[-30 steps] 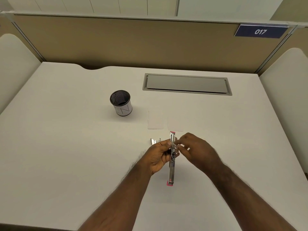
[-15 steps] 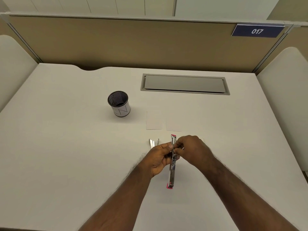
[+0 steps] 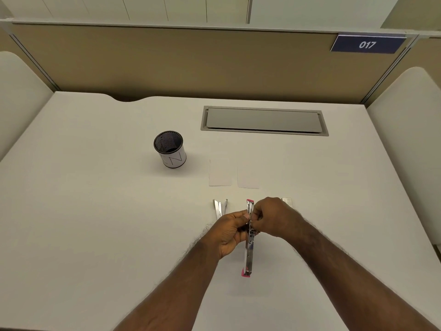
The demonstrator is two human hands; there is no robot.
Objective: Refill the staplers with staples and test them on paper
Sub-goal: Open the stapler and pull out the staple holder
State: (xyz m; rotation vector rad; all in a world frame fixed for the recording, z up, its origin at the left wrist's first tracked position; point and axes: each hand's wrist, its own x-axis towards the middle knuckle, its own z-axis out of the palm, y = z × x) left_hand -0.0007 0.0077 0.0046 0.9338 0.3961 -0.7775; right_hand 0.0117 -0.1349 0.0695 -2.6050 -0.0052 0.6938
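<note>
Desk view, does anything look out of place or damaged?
Nothing stands out. The pink-tipped stapler is swung fully open between both hands, which fits refilling. A second stapler lies open beside it, two paper slips lie flat, and the mesh cup stands upright.

Soft, even light falls from overhead, bright enough to wash the white desk (image 3: pixel 95 211) to a pale cream with almost no glare. Shadows are faint: a weak smudge beside the mesh cup (image 3: pixel 170 149) and another under the forearms. The metal stapler (image 3: pixel 249 249) gives small, sharp glints. Focus holds across the middle, though the two paper slips (image 3: pixel 220 173) nearly vanish against the desk. The wide lens bows the partition's top rail (image 3: pixel 167 26) and splays the side panels outward
</note>
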